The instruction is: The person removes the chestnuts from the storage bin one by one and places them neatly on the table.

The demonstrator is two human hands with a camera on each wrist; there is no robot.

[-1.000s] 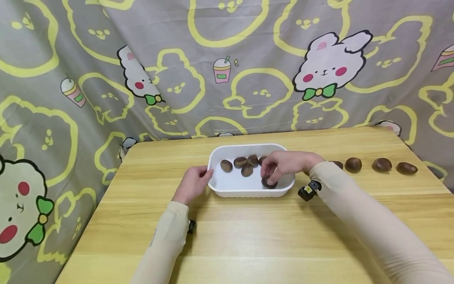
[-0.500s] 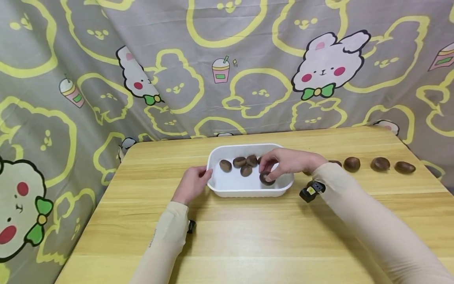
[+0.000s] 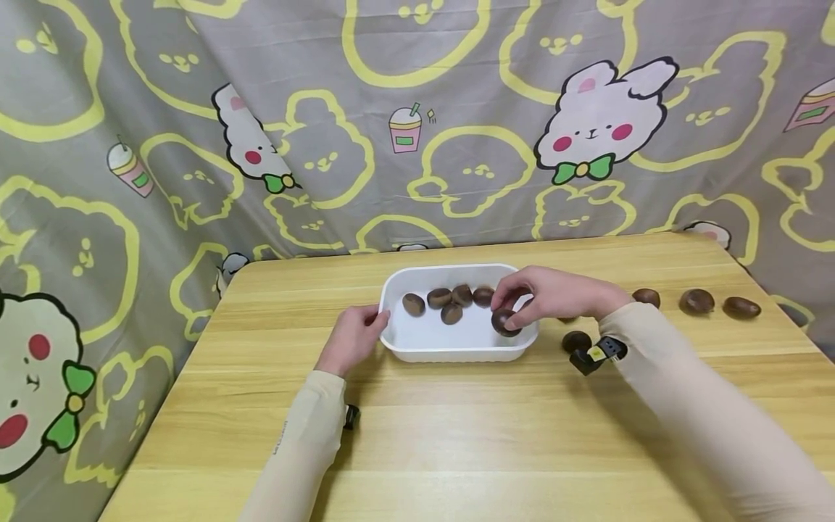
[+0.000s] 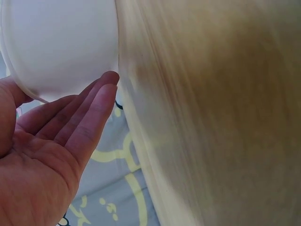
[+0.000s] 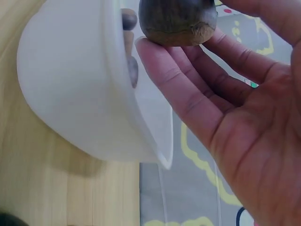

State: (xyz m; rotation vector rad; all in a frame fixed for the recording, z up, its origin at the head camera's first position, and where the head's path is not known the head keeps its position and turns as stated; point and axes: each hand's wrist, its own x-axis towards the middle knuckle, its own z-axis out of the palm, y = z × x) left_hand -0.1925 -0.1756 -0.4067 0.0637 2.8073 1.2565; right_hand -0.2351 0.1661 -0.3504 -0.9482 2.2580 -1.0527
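Note:
A white rectangular plastic tray (image 3: pixel 450 355) stands on the table with several brown chestnuts (image 3: pixel 414 304) in its left and back part. My left hand (image 3: pixel 352 339) grips the tray's left end, thumb at the rim. In the left wrist view, that hand's fingers (image 4: pixel 94 117) lie extended along the outside wall. Over the tray's right side, my right hand (image 3: pixel 554 293) pinches a chestnut (image 3: pixel 504 323) between thumb and fingertips. The right wrist view shows this held chestnut (image 5: pixel 178 23) raised at rim height, its top cut off by the frame.
Right of the tray, more chestnuts lie on the wooden table (image 3: pixel 417 435): one (image 3: pixel 577 341) under the right wrist camera, others (image 3: pixel 697 301) towards the right edge. The right hand partly hides one. A patterned curtain (image 3: pixel 457 181) hangs behind the table.
My right hand has lifted the chestnut from the tray's floor and shifted slightly right. A table chestnut beside the right wrist has come into sight. The left hand stays on the tray.

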